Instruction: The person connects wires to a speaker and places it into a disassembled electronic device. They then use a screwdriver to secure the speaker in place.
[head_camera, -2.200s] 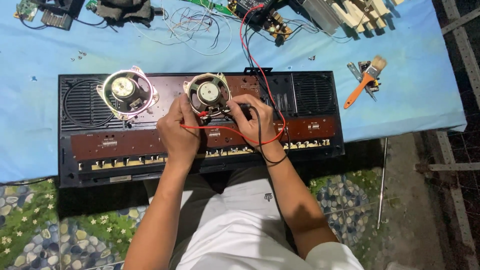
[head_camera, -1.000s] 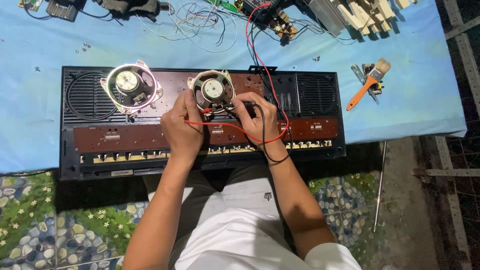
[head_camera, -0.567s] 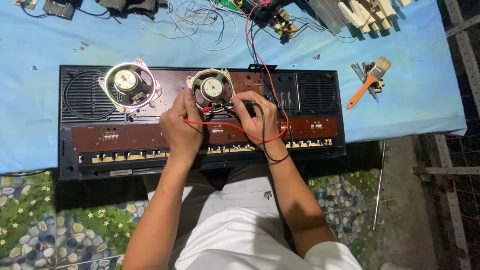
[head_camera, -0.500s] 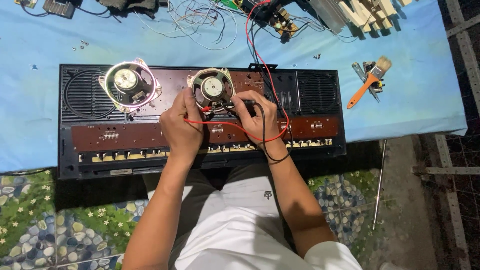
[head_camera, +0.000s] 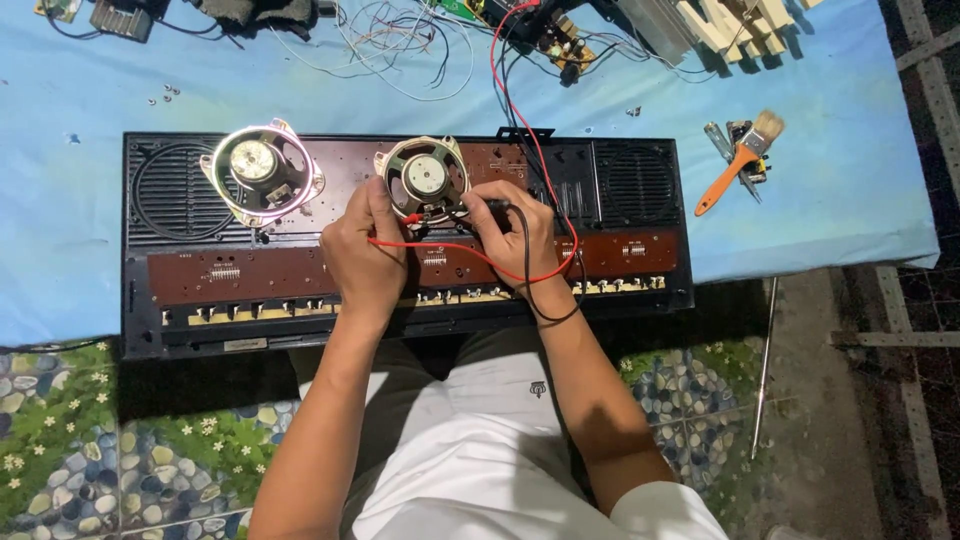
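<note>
At the left of the frame I note a loose speaker (head_camera: 262, 176) lying tilted on the black open cassette-player chassis (head_camera: 150, 330), which spans the blue table cover (head_camera: 60, 110). Just right of it, at centre, a second speaker (head_camera: 424, 179) rests on the brown circuit board (head_camera: 260, 275). My left hand (head_camera: 362, 258) sits at this speaker's lower left edge, fingers pinched narrowly on the clip end of a red wire (head_camera: 450, 246). My right hand (head_camera: 518, 236) lies at its lower right edge, fingers closed around a black probe (head_camera: 492, 206); the red wire and a black wire (head_camera: 548, 312) loop about that wrist. At the upper right an orange-handled brush (head_camera: 738, 165) lies on the cover, well apart from both hands.
</note>
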